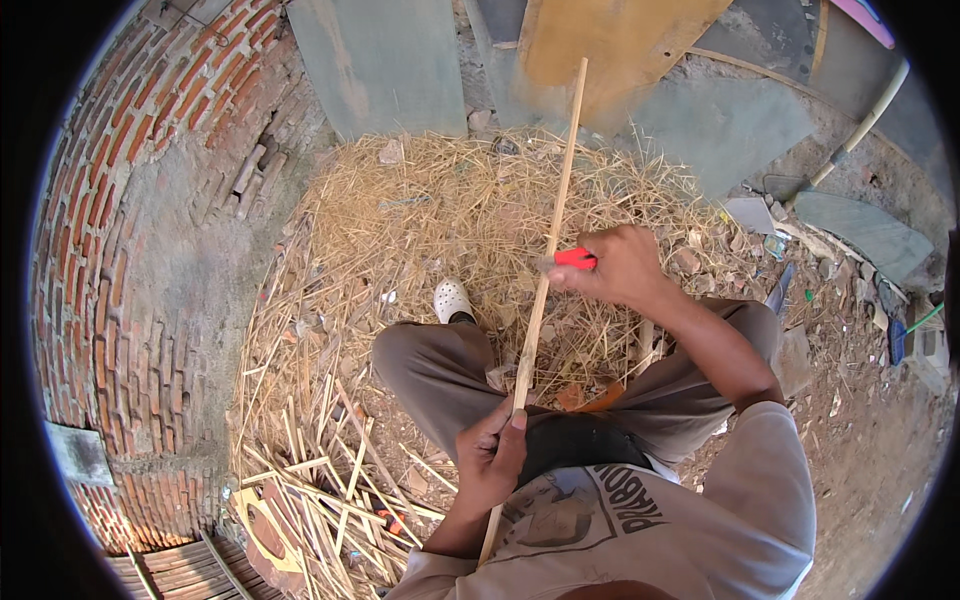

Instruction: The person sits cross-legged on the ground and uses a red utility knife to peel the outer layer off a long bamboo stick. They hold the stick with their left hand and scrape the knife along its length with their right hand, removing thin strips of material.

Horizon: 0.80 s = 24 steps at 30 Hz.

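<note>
A long, pale wooden strip (535, 330), perhaps split bamboo, runs up and slightly right from beside my body to a far end above the straw. My left hand (490, 455) is closed around its lower part, thumb lying along the top. In my right hand (622, 265) is a red-handled knife (575, 258), gripped near the strip's upper half. Its short grey blade lies against or across the strip; exact contact is too small to tell. My fingers cover part of the handle.
Straw-like shavings (420, 200) cover the ground ahead. A pile of cut strips (340, 490) lies at lower left, near a brick wall (150, 350). Grey panels (380, 70) and a tan board (610, 60) stand at the back. A long-handled tool (860, 125) leans at far right.
</note>
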Motion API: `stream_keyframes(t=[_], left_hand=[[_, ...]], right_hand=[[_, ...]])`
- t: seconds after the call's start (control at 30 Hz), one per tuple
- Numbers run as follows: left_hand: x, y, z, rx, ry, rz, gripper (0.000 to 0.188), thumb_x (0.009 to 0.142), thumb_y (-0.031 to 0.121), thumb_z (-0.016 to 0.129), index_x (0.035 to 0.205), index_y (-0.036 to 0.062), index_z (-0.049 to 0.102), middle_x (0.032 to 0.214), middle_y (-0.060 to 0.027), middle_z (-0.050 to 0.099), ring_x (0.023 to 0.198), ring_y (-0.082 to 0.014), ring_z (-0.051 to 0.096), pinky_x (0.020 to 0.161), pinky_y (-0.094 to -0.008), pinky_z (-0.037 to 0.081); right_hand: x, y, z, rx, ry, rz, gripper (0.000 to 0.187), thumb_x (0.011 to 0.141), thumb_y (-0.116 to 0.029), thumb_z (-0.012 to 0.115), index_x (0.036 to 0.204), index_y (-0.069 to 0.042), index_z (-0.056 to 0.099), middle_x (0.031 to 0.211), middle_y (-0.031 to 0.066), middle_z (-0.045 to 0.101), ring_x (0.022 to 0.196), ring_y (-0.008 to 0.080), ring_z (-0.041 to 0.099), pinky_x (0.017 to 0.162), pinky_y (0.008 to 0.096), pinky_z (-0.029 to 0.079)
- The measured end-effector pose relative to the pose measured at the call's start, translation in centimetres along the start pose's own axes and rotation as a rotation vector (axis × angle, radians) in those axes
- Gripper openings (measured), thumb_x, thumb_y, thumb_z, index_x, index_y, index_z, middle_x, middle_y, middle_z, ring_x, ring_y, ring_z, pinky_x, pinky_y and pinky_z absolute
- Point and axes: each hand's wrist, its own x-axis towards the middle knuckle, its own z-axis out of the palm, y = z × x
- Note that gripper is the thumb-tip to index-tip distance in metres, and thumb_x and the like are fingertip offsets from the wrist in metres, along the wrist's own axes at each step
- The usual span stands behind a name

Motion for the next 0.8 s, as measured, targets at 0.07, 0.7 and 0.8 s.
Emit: stream_keyframes(t=[0.07,0.7,0.8], left_hand=[[-0.2,-0.1,0.1,-0.001,-0.06,-0.032,0.03,0.101,0.01,0.047,0.126,-0.0034,0.057,0.056,0.0092,0.04,0.048,0.0018,0.032,0.045,-0.0172,0.023],[-3.6,-0.6,-1.7,-0.006,-0.012,-0.08,0.033,0.099,0.004,0.049,0.13,-0.0017,0.055,0.06,0.0077,0.043,0.05,0.0004,0.036,0.046,-0.0179,0.027],[-1.6,-0.2,-0.9,0.064,0.047,0.027,0.034,0.098,0.003,0.05,0.131,-0.001,0.055,0.059,0.008,0.043,0.05,-0.0002,0.037,0.046,-0.0177,0.029]], right_hand=[[1.8,3.5,-0.8,-0.079,0.01,0.17,0.069,0.074,-0.075,0.058,0.058,-0.007,0.063,0.046,0.0105,0.051,0.043,0.0307,0.055,0.046,0.0424,0.043],[3.4,9.4,-2.6,0.229,0.137,0.527,0.079,0.086,-0.074,0.044,0.061,0.001,0.054,0.05,0.0116,0.046,0.051,0.0254,0.046,0.054,0.0414,0.041],[-0.9,0.0,-1.8,0.061,-0.079,-0.043,0.061,0.076,-0.068,0.063,0.061,-0.009,0.063,0.051,0.0097,0.056,0.048,0.0298,0.059,0.048,0.0397,0.046]])
